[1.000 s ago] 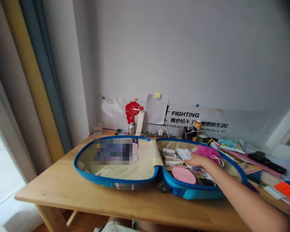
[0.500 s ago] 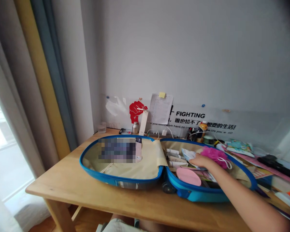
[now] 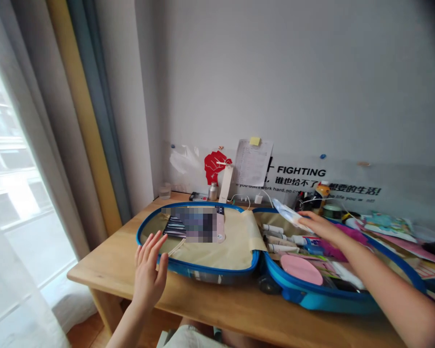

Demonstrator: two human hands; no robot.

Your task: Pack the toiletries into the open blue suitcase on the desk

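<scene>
An open blue suitcase [image 3: 199, 271] lies with its two halves spread across the table. Above its right half, my right hand [image 3: 313, 223] grips a white and light-blue soft packet [image 3: 287, 212]. Beneath it are several white tubes [image 3: 273, 228], a pink oval case [image 3: 301, 269] and a magenta bath puff [image 3: 342, 240], partly covered by my forearm. My left hand [image 3: 150, 263], fingers spread and holding nothing, is by the near left rim. In the left half lies a flat dark-and-pink package [image 3: 220, 227], largely blurred out.
The wooden table [image 3: 105, 270] carries a small metallic bottle [image 3: 212, 192], a white upright stick-like box [image 3: 225, 184] and an orange-labelled bottle [image 3: 322, 193] along the wall. Packets and papers [image 3: 389, 226] crowd the right side. Curtains [image 3: 94, 121] hang at the left.
My right hand has lifted the packet up out of the suitcase's right half. My left hand has come into view at the left. The view has shifted somewhat leftward.
</scene>
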